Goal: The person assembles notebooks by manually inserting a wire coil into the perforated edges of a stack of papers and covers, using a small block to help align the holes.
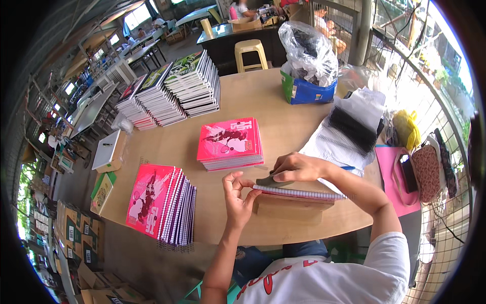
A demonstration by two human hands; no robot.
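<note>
Close in front of me a spiral notebook [298,193] stands on edge, wire binding upward, against a wooden block [289,209]. My left hand [238,198] pinches its left end between thumb and fingers. Over the binding's left part, my right hand [294,167] is closed around a dark grey-green flat thing [268,181] whose kind I cannot make out. Just beyond lies a stack of pink notebooks [229,141]. To the left, another stack of pink notebooks [152,200] shows its spiral wires along the right side.
Tall stacks of notebooks [191,83] stand at the table's [253,101] far left. A blue-green bag [309,90] with clear plastic is at the back. White sheeting with black mesh [352,124], a blue pen [348,167], a phone [408,173] and a patterned pouch [426,173] lie right.
</note>
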